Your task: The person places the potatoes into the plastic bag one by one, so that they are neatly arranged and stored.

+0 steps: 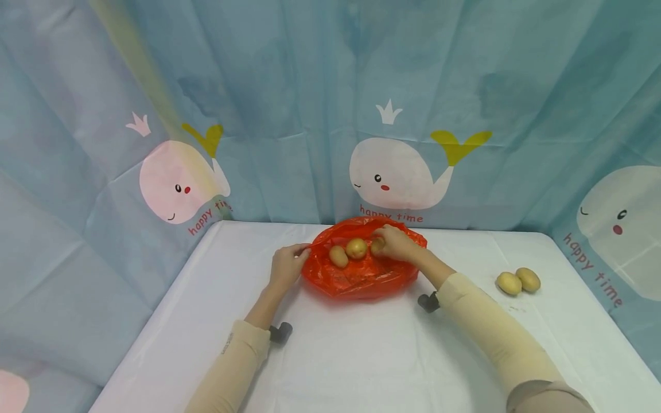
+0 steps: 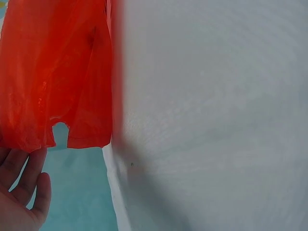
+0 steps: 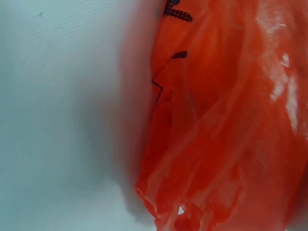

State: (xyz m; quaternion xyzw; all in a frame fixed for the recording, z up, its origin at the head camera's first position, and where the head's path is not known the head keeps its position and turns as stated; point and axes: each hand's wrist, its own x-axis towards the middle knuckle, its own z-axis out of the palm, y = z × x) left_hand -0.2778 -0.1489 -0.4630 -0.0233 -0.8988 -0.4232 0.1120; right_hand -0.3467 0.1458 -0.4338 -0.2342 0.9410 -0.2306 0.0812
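A red plastic bag (image 1: 351,282) lies spread on the table with its mouth wide. My left hand (image 1: 287,265) pinches the bag's left rim between thumb and fingers; the left wrist view shows those fingers (image 2: 29,175) at the bag's edge. Inside the bag rest two potatoes, one browner (image 1: 338,256) and one rounder (image 1: 356,248). Reaching in from the right, my right hand (image 1: 396,244) grips a third potato (image 1: 378,246) beside them, partly covered by the fingers. In the right wrist view the bag (image 3: 216,120) hides the right hand.
Two more potatoes (image 1: 509,283) touch each other on the table's right side. A white cloth (image 1: 361,355) covers the table. Behind it hangs a blue curtain (image 1: 289,103) with whale prints, close to the table's back edge.
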